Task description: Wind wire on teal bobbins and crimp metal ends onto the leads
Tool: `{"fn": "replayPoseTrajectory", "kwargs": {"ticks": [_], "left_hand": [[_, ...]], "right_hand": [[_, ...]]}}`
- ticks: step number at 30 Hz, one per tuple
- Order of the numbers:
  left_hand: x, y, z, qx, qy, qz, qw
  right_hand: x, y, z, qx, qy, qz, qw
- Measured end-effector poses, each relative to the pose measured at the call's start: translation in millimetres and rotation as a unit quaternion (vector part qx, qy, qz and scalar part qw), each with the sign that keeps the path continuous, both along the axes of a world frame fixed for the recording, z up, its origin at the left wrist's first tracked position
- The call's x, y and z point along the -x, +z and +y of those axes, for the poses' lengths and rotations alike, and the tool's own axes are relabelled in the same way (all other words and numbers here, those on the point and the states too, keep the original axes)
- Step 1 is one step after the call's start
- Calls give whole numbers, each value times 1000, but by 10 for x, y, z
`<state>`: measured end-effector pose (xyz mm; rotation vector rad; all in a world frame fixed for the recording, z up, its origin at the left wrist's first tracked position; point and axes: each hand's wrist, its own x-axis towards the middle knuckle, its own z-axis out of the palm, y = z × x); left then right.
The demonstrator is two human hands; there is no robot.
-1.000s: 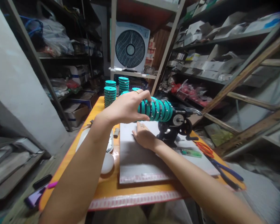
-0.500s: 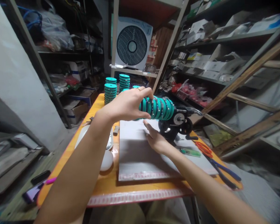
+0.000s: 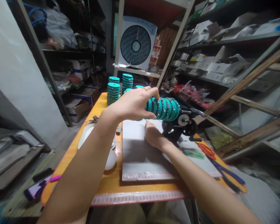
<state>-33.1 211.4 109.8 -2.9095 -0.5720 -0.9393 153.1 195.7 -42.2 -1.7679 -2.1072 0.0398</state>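
Observation:
My left hand (image 3: 140,104) grips a row of teal spools (image 3: 168,109) from above, thumb below and fingers over the top. The row lies sideways, with small dark and shiny bits along the rims; its left end is hidden behind the hand. At its right end stands a black hand-cranked machine (image 3: 184,119) with a round dial. Below the spools, over a white board (image 3: 140,152), is my right hand (image 3: 155,135), its fingers curled together and tips pointing up. Whatever is between those fingertips, if anything, is too small to make out.
Several stacks of teal spools (image 3: 113,93) stand at the table's far left. A white tray (image 3: 84,135) and a white round object (image 3: 110,160) sit left of the board. A green cutter (image 3: 193,154), orange cord (image 3: 206,151) and blue-handled pliers (image 3: 231,174) lie right. A box fan (image 3: 136,45) stands behind.
My right hand's fingers, stretched out before, have curled in and drawn together below the spools. My left hand keeps its grip. The whole view has shifted slightly.

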Motion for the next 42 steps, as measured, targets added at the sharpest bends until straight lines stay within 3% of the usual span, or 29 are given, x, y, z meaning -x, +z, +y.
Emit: {"fn": "replayPoseTrajectory", "kwargs": {"ticks": [3,7,11,17,22,25,28,32,37,42], "left_hand": [[-3,-8,7,0,2,0,1000],[-2,-18,23,0,2,-1,1000],[-4,-22,33,-3,-4,-2,1000],[-25,-5,12,2,10,2,1000],[-43,12,-1,15,19,1,1000],[-52,16,2,22,21,0,1000],[-59,26,-11,27,27,1,999],[-59,56,-78,24,41,21,999],[-59,77,-127,23,55,32,998],[-73,64,-68,38,47,23,998]], "right_hand": [[-14,60,-119,6,11,10,1000],[-27,166,-512,34,39,28,998],[-117,229,-952,88,122,53,987],[-281,279,-1568,134,173,-24,975],[-354,265,-2106,66,234,-58,968],[-411,124,-2328,-9,208,-28,978],[-397,-81,-2408,-66,139,-6,988],[-230,-256,-2369,-72,100,20,992],[-54,-224,-2345,-31,116,99,988],[23,-204,-2291,-24,153,95,983]]}}
